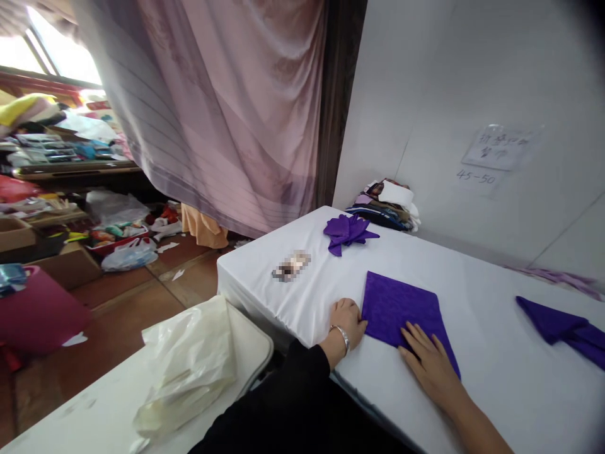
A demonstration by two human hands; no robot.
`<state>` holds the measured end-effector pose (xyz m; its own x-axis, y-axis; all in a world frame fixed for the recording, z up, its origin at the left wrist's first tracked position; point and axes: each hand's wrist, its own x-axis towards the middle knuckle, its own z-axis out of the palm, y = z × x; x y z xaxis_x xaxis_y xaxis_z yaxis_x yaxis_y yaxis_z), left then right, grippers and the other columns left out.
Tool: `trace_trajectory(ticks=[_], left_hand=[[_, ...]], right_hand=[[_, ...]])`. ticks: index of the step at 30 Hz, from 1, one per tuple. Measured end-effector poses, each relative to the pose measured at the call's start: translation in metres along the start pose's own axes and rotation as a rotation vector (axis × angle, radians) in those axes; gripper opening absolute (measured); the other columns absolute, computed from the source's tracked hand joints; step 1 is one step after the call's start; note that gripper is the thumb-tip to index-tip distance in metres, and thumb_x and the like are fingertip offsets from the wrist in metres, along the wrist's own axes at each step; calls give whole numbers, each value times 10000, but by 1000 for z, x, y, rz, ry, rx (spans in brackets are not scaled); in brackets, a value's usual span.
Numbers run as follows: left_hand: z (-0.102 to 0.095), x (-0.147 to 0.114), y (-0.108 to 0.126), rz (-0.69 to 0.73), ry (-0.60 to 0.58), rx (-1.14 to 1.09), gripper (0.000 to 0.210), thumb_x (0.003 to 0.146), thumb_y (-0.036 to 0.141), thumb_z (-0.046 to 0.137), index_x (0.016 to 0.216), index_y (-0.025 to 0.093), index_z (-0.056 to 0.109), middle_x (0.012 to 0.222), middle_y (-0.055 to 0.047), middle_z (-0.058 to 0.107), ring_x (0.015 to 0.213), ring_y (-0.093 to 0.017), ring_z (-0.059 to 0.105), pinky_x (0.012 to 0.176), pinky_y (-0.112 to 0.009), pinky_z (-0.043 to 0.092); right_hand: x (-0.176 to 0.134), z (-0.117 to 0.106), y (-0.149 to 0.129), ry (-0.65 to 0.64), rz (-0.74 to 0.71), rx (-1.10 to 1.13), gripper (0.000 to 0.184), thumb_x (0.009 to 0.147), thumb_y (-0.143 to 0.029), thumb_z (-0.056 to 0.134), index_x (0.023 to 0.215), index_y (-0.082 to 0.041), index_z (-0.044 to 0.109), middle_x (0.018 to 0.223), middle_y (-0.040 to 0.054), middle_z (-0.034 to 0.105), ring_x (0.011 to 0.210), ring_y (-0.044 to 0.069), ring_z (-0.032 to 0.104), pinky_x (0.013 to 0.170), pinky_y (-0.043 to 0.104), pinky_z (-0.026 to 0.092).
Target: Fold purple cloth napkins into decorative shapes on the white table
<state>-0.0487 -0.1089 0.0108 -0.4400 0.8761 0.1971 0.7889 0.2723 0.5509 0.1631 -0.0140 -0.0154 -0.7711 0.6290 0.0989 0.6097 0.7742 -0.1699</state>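
A purple cloth napkin (401, 306), folded into a rough square, lies flat on the white-covered table (501, 359) in front of me. At its near left corner is my left hand (348, 320), a bracelet on the wrist. Its fingers are curled, and thumb and fingertips close on the cloth's edge. My right hand (428, 359) rests palm down on the near side of the napkin, fingers stretched out. Farther back on the table sits a purple cloth (347, 232) folded into a pointed shape. Another folded purple cloth (562, 321) lies toward the right edge.
A blurred-out patch (290, 266) covers something on the table's left part. Folded fabrics (385, 202) are piled against the wall, below a paper sign (501, 146). At lower left, a pale plastic bag (193, 359) lies on a second white surface. A pink curtain (227, 107) hangs behind.
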Motion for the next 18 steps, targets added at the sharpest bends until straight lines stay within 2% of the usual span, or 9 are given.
trace_trajectory(ticks=[7,13,18], left_hand=[[4,0,-3,13,36,6,114,707,306,631,706,213,566,905,-36,572,960,-211,486,877,-371,349],[5,-2,-7,33,42,-1,110,727,313,596,782,219,580,986,-48,577,1014,-217,478,919,-379,341],[7,-1,-7,103,13,38,368,765,261,518,1129,212,528,1272,-91,485,1206,-253,375,1041,-453,237]], right_hand=[[44,-5,-57,-101,-203,73,574,896,-499,290,1376,-190,351,1448,74,286,1350,231,204,1093,481,129],[51,7,-56,-136,-263,53,612,891,-528,279,1400,-188,292,1465,61,236,1358,218,176,1097,463,123],[47,10,-52,-121,-272,23,603,892,-524,284,1397,-195,301,1469,61,222,1360,222,161,1099,464,119]])
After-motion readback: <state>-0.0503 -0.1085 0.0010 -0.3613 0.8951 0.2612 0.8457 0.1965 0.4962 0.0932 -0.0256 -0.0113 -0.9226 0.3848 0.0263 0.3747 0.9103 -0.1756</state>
